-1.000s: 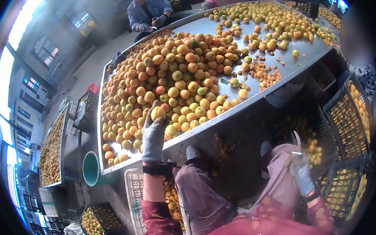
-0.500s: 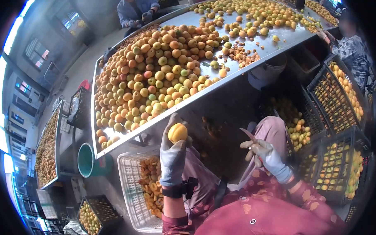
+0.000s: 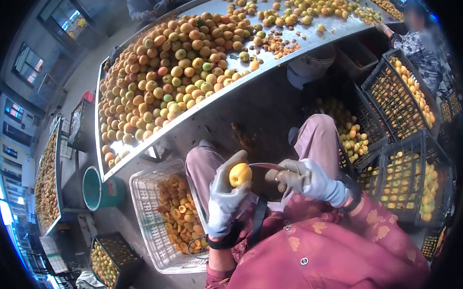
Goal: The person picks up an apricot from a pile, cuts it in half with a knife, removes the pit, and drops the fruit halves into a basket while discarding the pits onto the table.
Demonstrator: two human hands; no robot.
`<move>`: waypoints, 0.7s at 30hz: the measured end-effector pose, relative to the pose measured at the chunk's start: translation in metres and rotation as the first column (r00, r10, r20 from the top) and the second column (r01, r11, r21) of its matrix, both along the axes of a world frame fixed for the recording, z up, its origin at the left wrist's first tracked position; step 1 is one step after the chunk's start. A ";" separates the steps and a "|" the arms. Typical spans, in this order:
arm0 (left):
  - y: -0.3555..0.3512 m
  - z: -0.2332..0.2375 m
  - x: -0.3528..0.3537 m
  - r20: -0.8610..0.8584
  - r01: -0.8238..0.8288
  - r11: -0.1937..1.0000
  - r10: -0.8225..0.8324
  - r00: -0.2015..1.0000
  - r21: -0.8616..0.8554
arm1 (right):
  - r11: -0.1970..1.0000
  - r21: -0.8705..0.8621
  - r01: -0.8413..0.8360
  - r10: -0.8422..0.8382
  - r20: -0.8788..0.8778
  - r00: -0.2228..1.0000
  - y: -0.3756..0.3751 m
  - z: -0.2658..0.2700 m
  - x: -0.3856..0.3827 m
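My gloved left hand (image 3: 225,195) grips a whole yellow apricot (image 3: 239,175) between thumb and fingers, over my lap. From the right comes my gloved right hand (image 3: 307,178), closed around the handle of a small knife (image 3: 264,166). Its thin curved blade points left, with the tip right at the side of the apricot. Below and left of my left hand, a white plastic basket (image 3: 143,213) holds pitted apricot halves (image 3: 180,214). In front of me a big heap of apricots (image 3: 178,71) covers much of a metal-topped table (image 3: 317,38).
Black crates of apricots (image 3: 419,176) stand to my right, and another crate (image 3: 116,260) sits lower left. Beside the white basket is a green bucket (image 3: 103,188). A white bucket (image 3: 308,70) stands under the table edge. Co-workers (image 3: 415,54) are at the table's far sides.
Both hands have come together: the left moved right with the apricot, and the right moved left, bringing the knife blade to the fruit. The view has shifted slightly.
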State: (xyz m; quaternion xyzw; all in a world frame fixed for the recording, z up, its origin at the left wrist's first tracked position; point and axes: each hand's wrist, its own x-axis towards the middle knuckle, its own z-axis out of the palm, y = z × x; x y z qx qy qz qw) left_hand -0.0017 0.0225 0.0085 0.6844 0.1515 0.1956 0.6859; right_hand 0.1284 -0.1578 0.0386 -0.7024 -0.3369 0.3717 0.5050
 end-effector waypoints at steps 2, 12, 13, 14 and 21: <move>-0.001 -0.002 -0.005 -0.007 0.009 1.000 -0.009 1.000 0.011 | 0.998 -0.057 -0.036 0.037 0.027 0.999 0.002 0.009 0.001; 0.001 0.002 -0.018 -0.034 0.052 0.996 -0.055 0.998 -0.077 | 0.976 0.003 -0.218 0.191 0.469 0.862 0.009 0.001 0.016; 0.002 -0.002 -0.017 -0.030 0.078 0.995 -0.076 0.997 0.062 | 0.969 -0.008 -0.246 0.219 0.489 0.844 0.010 0.003 0.017; 0.003 -0.004 -0.017 -0.028 0.101 0.974 -0.097 0.995 0.201 | 0.961 -0.020 -0.275 0.246 0.509 0.825 0.010 0.006 0.018; -0.002 0.004 -0.017 -0.090 0.118 0.985 -0.107 0.990 0.129 | 0.942 -0.024 -0.334 0.287 0.574 0.767 0.011 0.011 0.021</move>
